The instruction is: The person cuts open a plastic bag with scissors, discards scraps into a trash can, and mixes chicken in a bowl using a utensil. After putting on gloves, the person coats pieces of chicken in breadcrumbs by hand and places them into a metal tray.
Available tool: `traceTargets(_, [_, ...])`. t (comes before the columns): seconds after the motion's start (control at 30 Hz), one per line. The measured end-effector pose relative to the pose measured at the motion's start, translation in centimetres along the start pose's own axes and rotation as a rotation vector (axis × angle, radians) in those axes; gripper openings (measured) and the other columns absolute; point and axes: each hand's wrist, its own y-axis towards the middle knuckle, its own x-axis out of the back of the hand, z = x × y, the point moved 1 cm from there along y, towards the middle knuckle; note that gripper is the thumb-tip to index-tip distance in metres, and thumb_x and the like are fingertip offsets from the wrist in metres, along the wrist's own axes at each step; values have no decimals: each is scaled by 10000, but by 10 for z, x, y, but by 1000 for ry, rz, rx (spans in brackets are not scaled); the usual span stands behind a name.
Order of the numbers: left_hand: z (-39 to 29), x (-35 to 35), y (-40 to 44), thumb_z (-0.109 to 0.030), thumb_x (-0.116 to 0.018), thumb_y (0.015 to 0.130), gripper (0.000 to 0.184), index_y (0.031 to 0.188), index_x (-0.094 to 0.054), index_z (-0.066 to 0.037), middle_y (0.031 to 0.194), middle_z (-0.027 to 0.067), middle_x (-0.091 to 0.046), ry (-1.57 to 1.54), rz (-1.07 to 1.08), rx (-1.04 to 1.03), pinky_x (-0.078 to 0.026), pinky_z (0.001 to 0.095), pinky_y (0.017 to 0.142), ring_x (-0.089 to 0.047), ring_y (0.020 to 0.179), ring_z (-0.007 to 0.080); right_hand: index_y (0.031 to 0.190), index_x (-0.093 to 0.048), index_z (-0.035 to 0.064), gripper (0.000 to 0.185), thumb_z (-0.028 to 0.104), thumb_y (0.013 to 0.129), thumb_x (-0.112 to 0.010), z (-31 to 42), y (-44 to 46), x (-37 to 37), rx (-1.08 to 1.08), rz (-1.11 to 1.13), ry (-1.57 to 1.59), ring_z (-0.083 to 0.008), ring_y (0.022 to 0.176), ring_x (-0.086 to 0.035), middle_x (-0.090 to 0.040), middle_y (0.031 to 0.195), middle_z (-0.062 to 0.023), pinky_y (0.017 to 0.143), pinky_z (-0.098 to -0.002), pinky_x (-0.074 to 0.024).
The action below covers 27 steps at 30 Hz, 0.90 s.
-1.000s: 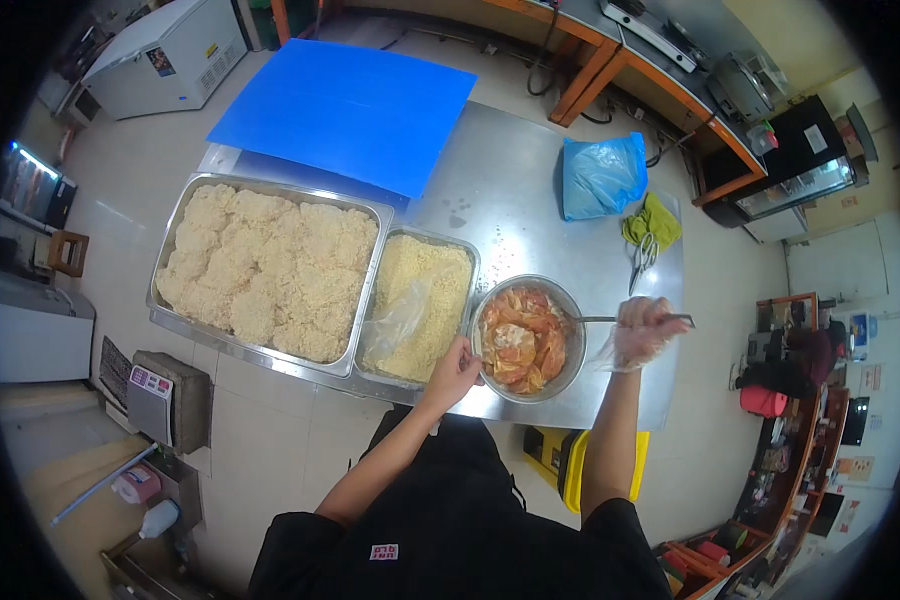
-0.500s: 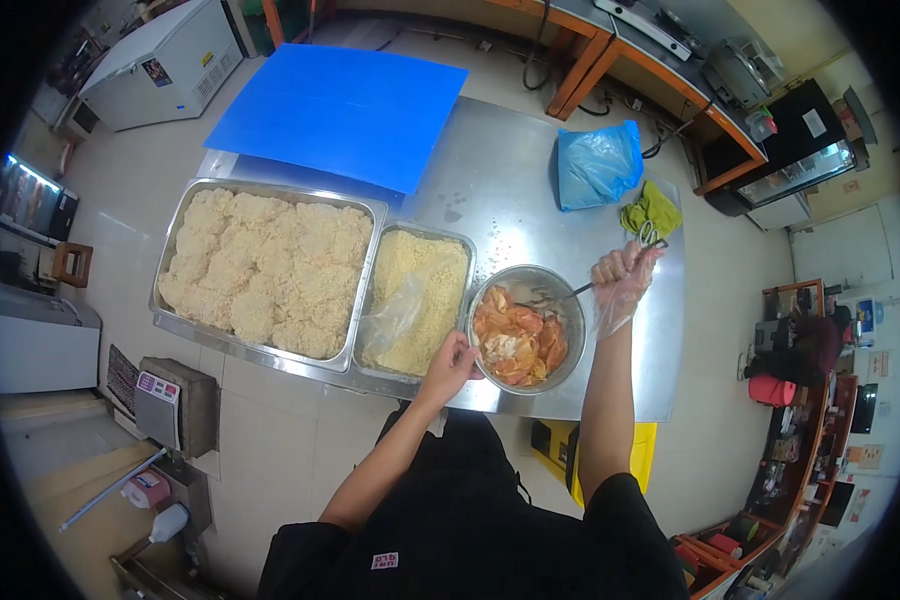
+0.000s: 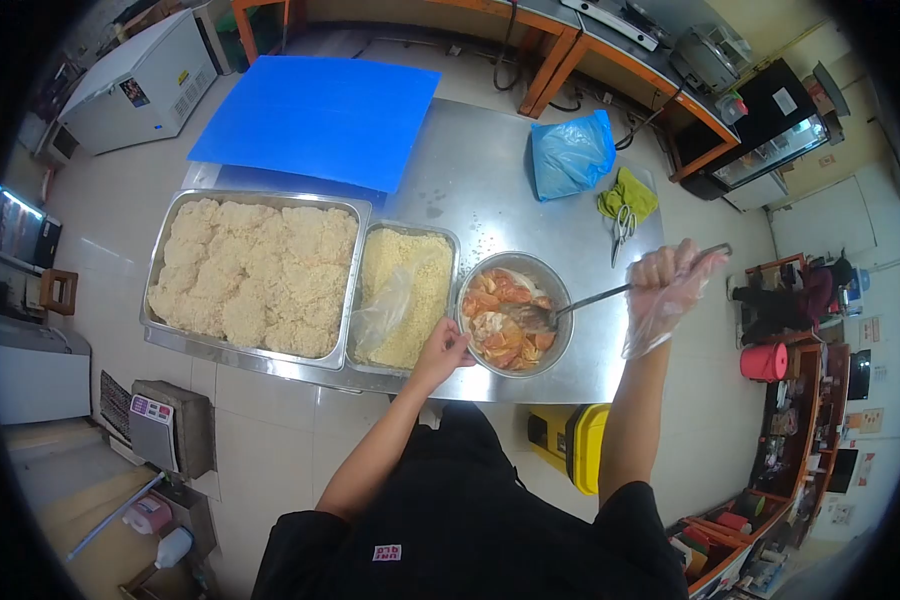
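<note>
Raw marinated meat pieces [image 3: 500,345] with a pale patch of powder or paste fill a round metal bowl [image 3: 568,345] at the table's front edge. My left hand [image 3: 443,350] is bare and pinches the bowl's left rim. In a clear plastic glove, my right hand [image 3: 667,283] is closed around the handle of a long metal slotted spoon [image 3: 602,296], to the right of the bowl. The spoon's head rests among the meat, partly hidden. Left of the bowl stands a smaller metal tray of crumbs [image 3: 410,265] with a clear plastic bag [image 3: 385,305] lying in it.
A large metal tray [image 3: 362,250] of crumb-coated pieces stands at left on the steel table [image 3: 480,150]. Behind it lies a blue board [image 3: 315,115]. At right are a blue plastic bag [image 3: 572,155], green cloth [image 3: 630,193] and scissors [image 3: 623,230]. A yellow bin [image 3: 588,450] stands below.
My right hand has moved right and slightly down, drawing the spoon's handle lower. The spoon's head has shifted deeper into the meat. My left hand stays at the rim as the view shifts slightly.
</note>
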Motion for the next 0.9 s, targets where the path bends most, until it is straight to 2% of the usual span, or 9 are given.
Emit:
traceTargets(0.17, [8, 3, 3, -92, -557, 990, 184, 1027, -383, -47, 866, 94, -578, -25, 8, -46, -631, 306, 625, -690, 712, 200, 671, -366, 161, 611, 711, 935, -401, -55, -30, 3, -27, -283, -58, -90, 421, -132, -187, 498, 55, 400, -289, -129])
traceTargets(0.27, [14, 2, 4, -78, -564, 975, 174, 993, -397, -37, 827, 76, -562, 41, -29, -102, -624, 298, 607, -682, 683, 178, 704, -439, 150, 551, 638, 959, -462, -111, -36, 50, -100, -150, 14, -120, 412, -221, -277, 491, 34, 395, -294, -202])
traceTargets(0.33, [11, -2, 3, -67, -567, 960, 163, 966, -408, -33, 801, 66, -549, 112, -73, -131, -612, 290, 588, -673, 662, 160, 742, -489, 136, 508, 580, 988, -455, -139, -19, 100, -116, 106, 68, -141, 398, -263, -335, 494, 6, 381, -309, -235])
traceTargets(0.5, [0, -9, -2, -55, -574, 933, 153, 927, -423, -32, 756, 50, -525, 233, -138, -161, -581, 278, 555, -650, 625, 130, 918, -560, 65, 381, 431, 996, -485, -161, 29, 135, -49, 266, 205, -197, 400, -379, -437, 551, -62, 368, -351, -306])
traceTargets(0.6, [3, -8, -4, -53, -575, 929, 154, 928, -422, -33, 755, 47, -523, 217, -140, -154, -573, 279, 552, -646, 626, 128, 924, -560, 88, 350, 426, 985, -497, -158, 54, 143, -33, 266, 206, -203, 412, -389, -449, 574, -60, 375, -355, -313])
traceTargets(0.7, [4, -8, -3, -55, -576, 926, 160, 930, -418, -32, 757, 46, -521, 213, -136, -147, -574, 279, 555, -649, 636, 127, 822, -521, 132, 424, 518, 988, -470, -137, 56, 126, -26, 92, 20, -166, 395, -318, -374, 526, -24, 374, -326, -273])
traceTargets(0.8, [2, -8, -2, -46, -566, 931, 146, 946, -421, -28, 788, 46, -527, 222, -135, -141, -579, 273, 564, -642, 677, 119, 706, -420, 166, 559, 662, 964, -411, -106, 29, 88, -98, 88, 86, -125, 389, -215, -267, 482, 20, 373, -305, -198])
traceTargets(0.87, [-2, -8, -5, -23, -544, 943, 118, 972, -430, -22, 848, 45, -544, 237, -121, -113, -586, 265, 581, -620, 739, 99, 649, -327, 176, 652, 775, 905, -356, -75, 4, 39, -23, -34, 22, -103, 393, -144, -188, 463, 45, 382, -300, -131])
traceTargets(0.9, [0, -7, -4, -33, -555, 936, 131, 963, -427, -25, 817, 44, -532, 223, -133, -131, -580, 270, 570, -633, 707, 110, 640, -316, 175, 676, 807, 876, -350, -59, 2, 34, -8, 49, 36, -105, 394, -141, -190, 461, 49, 387, -308, -116])
